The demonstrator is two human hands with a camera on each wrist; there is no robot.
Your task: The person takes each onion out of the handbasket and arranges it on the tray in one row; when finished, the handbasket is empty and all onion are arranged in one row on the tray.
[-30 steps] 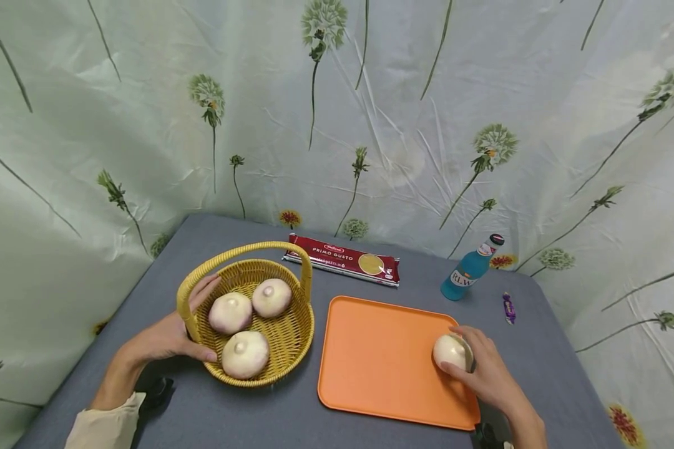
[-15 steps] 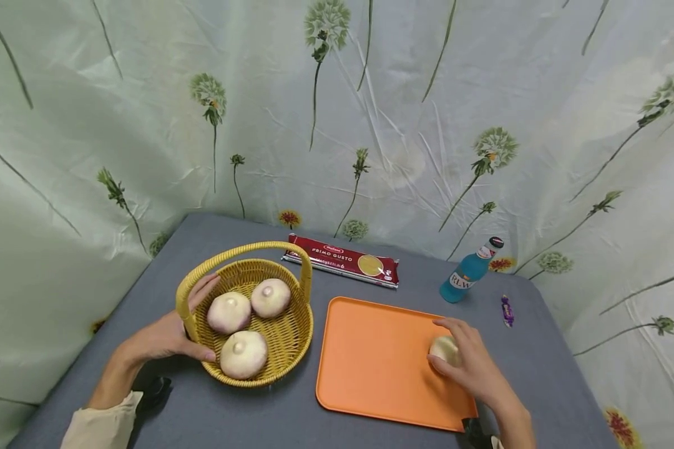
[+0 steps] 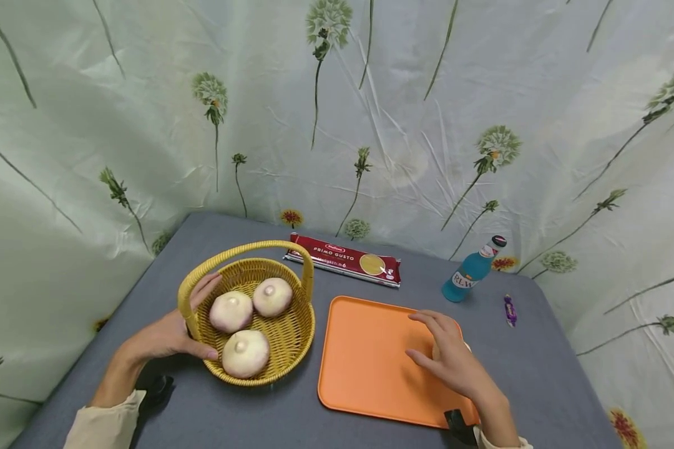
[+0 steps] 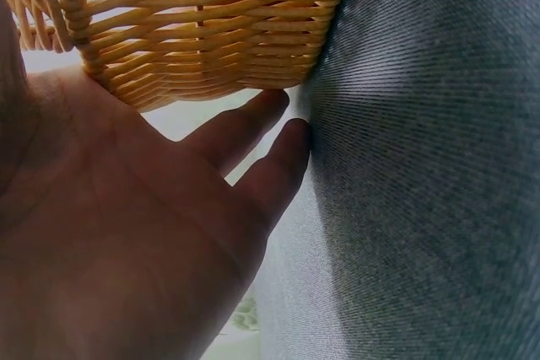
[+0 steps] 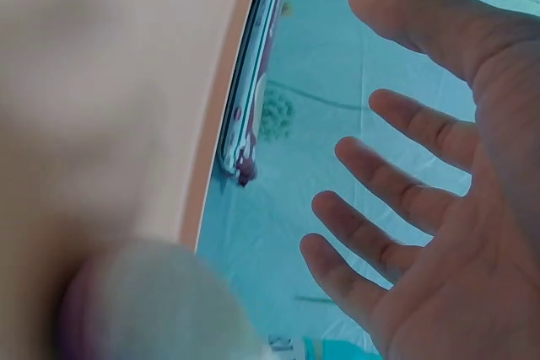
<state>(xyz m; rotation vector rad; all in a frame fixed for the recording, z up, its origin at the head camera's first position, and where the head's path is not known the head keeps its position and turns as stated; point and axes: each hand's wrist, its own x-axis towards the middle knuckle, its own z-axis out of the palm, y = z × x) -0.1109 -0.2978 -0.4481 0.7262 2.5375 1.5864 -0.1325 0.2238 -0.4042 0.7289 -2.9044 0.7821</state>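
Note:
My left hand [image 3: 171, 333] grips the left side of a yellow wicker basket [image 3: 289, 346], the thumb at its near rim and the fingers by the handle. In the left wrist view, two fingers reach past the wicker wall [image 4: 211, 31] near the grey cloth. The basket holds several white, purple-tinged turnips [image 3: 245, 354]. Over the right part of an orange tray [image 3: 371, 355] hovers my right hand [image 3: 455, 362], fingers spread, holding nothing. Another turnip [image 5: 169, 309] lies on the tray, mostly hidden behind that hand in the head view and blurred in the right wrist view.
Behind the tray lies a red pasta packet [image 3: 345, 259]. A blue bottle [image 3: 472, 271] stands at the back right, with a purple wrapped candy [image 3: 510, 310] near it. A flower-printed curtain [image 3: 404, 125] surrounds the grey table [image 3: 292, 411].
My right hand has let go of the turnip on the tray, its fingers opening, and has moved left above the tray. The left hand and the basket have stayed put.

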